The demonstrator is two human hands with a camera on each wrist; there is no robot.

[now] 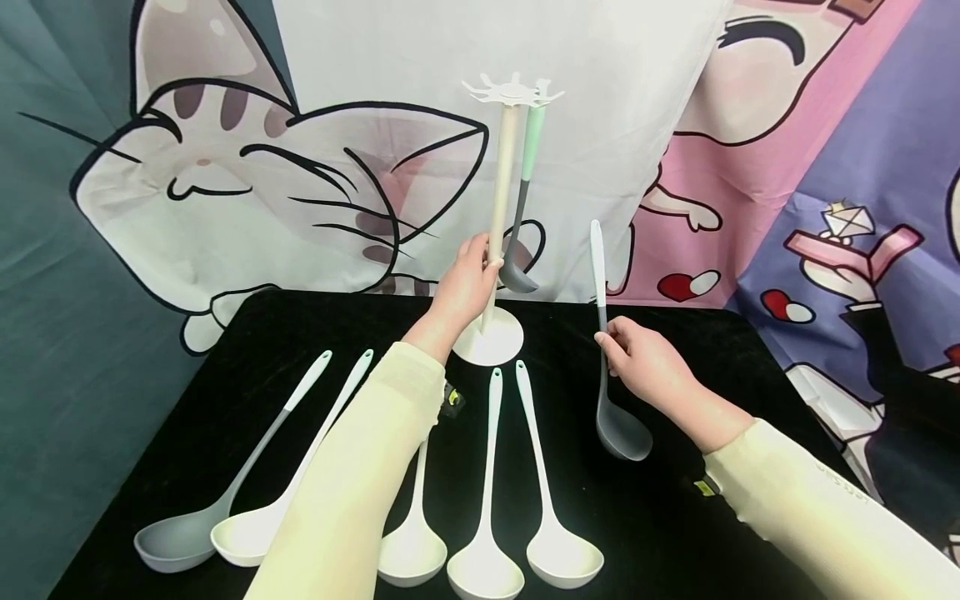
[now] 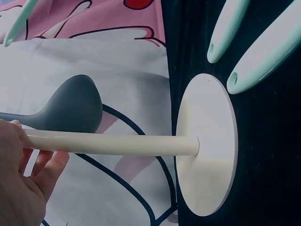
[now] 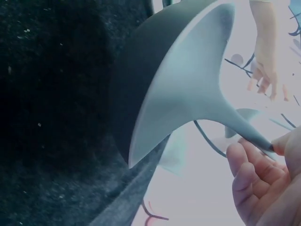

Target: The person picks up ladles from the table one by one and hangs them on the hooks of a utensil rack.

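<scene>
near: five ladles lying on black surface | right hand: fingers pinching grey ladle, upright, over surface's right side | left hand: fingers round cream stand | far: green-handled ladle hanging from stand's top

Stand cropped in left wrist view, white ladle partly hidden
</scene>
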